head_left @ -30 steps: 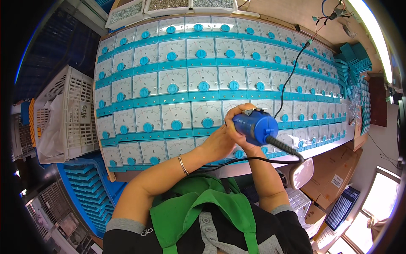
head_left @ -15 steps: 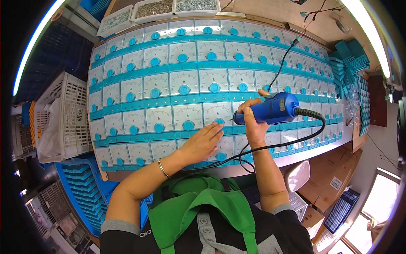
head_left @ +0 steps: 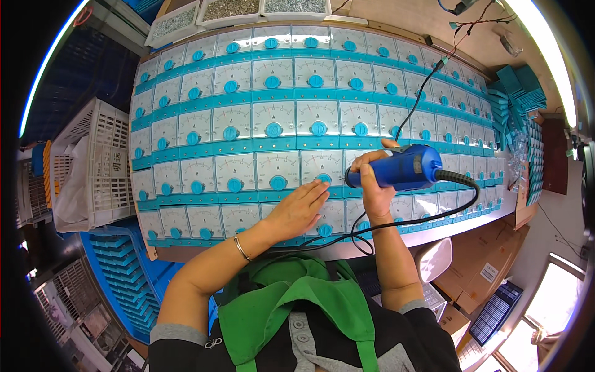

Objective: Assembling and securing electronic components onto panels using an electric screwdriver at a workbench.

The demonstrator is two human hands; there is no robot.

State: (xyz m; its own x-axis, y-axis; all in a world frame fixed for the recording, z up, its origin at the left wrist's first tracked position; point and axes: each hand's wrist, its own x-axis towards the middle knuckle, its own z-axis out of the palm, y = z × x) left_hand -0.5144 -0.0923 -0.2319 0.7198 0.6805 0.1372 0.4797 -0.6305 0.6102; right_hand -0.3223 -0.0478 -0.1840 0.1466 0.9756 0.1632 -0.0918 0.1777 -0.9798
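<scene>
Rows of white-faced panel meters with round blue knobs and teal bases cover the bench. My left hand lies flat on them, its fingers outstretched and the fingertips at the blue knob of a meter in the fourth row. My right hand is wrapped round a blue electric screwdriver, held roughly level with its tip pointing left, close to that same meter. A thick black cord loops from the tool's right end down beneath my right wrist. The tip's exact contact is too small to make out.
White trays of small metal screws stand along the far edge. A white plastic crate and a blue bin of teal parts are at the left. Stacked teal pieces lie far right; cardboard boxes sit below. A thin cable hangs over the meters.
The view has shifted slightly. The screwdriver in my right hand sits a little lower and to the right in the picture. My left hand stays at the same knob.
</scene>
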